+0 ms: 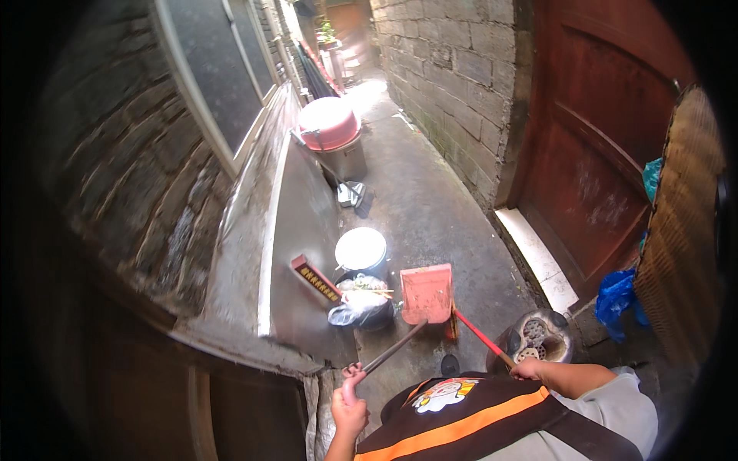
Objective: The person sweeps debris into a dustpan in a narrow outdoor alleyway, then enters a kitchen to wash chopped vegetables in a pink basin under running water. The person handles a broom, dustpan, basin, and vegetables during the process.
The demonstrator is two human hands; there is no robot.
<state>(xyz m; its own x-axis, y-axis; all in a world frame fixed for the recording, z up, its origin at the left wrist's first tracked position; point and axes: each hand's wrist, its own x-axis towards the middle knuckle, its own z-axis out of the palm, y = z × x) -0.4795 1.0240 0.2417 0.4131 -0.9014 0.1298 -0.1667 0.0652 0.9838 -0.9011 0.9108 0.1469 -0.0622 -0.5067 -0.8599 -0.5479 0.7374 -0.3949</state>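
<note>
My left hand point(350, 412) is closed around the pink end of a dustpan's long handle. The pink plastic dustpan point(426, 293) is low in front of me, beside the black bin. My right hand point(527, 369) grips the wooden part of a broom's red handle point(477, 332), which slants down to the right side of the dustpan. The broom's head is mostly hidden behind the dustpan. A black bin point(377, 318) holds plastic bags and food scraps, with sticks lying across it. A white-topped bucket point(361, 249) stands just beyond it.
A coal-briquette stove point(533, 337) stands near my right hand. Farther up the passage are a pink basin point(327, 124) on a metal pot and a second dustpan point(351, 194). A red box point(316, 279) leans at left. A block wall point(450, 69), a red door point(588, 144) and a blue bag point(617, 299) lie right.
</note>
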